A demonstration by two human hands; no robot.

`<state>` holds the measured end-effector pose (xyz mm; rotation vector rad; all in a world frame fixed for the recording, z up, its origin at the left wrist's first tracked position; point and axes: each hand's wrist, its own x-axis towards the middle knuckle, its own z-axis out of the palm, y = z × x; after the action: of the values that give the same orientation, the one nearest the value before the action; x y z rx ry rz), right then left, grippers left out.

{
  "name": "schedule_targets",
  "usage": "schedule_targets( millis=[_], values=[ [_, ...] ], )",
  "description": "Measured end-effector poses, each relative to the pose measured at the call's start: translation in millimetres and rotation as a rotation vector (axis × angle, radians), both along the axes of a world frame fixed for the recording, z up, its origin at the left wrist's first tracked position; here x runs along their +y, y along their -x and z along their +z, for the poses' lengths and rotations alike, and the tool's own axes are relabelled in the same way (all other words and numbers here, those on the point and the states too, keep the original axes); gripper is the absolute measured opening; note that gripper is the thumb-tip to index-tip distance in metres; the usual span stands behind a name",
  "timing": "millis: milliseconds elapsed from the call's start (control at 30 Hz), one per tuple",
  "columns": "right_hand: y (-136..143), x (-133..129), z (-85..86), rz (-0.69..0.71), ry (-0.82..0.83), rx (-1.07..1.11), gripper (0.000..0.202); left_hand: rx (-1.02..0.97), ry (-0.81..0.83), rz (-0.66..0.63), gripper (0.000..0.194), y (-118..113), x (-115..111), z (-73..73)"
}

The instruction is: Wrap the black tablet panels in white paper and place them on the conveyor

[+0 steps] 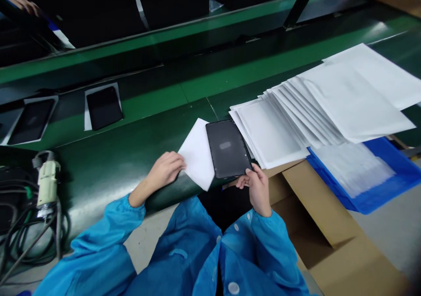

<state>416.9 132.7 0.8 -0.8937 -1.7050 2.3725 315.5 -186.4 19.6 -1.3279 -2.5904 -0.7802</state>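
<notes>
While the left hand (pixel 167 169) pinches the left edge of a white sheet (pixel 198 155), the right hand (pixel 258 186) grips a black tablet (pixel 226 150) by its near right corner, thumb on the face, other fingers curled by the near edge. Hands well apart, tablet and sheet between them. Tablet sits at the workbench's (pixel 158 136) near edge, overlapping the sheet's right side, its right side up against a fanned stack of white sheets (pixel 286 116). Long axis runs from the workbench's near edge toward its far edge, far end leaning a bit left; flat face up. Looks matte black, thin, rounded corners, small marks along the rim, bright dot near the right edge, pale grey oblong patch mid-face, can't tell if logo or reflection; sheet plain white, one corner pointing to the far edge
</notes>
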Motion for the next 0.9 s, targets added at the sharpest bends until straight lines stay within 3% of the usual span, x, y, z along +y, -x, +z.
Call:
schedule_targets(
  millis=[133,333,467,633,767,833,900],
  values=[
    [-2,5,-5.9,-0.059,0.021,-0.003,0.039,0.012,0.075,0.359,0.024,12,-26,4.0],
    [-12,4,-15.4,-0.024,0.040,0.075,0.048,0.040,0.119,0.629,0.022,15,-33,7.7],
    [-21,-5,-14.8,-0.101,0.065,0.098,0.044,0.109,-0.003,0.840,0.015,18,-44,19.8],
    [-31,-22,-14.6,-0.142,0.091,0.092,0.043,0.192,-0.296,1.132,0.011,12,-73,50.5],
    [-34,-31,-18.4,-0.138,0.106,0.083,0.044,0.426,-0.503,1.197,0.019,0,-86,63.1],
    [-34,-33,-19.3,-0.125,0.112,0.080,0.044,0.472,-0.470,1.157,0.015,-3,-83,58.0],
    [-34,-33,-19.2,-0.111,0.105,0.078,0.045,0.328,-0.310,0.997,0.012,-6,-74,47.6]
  ],
)
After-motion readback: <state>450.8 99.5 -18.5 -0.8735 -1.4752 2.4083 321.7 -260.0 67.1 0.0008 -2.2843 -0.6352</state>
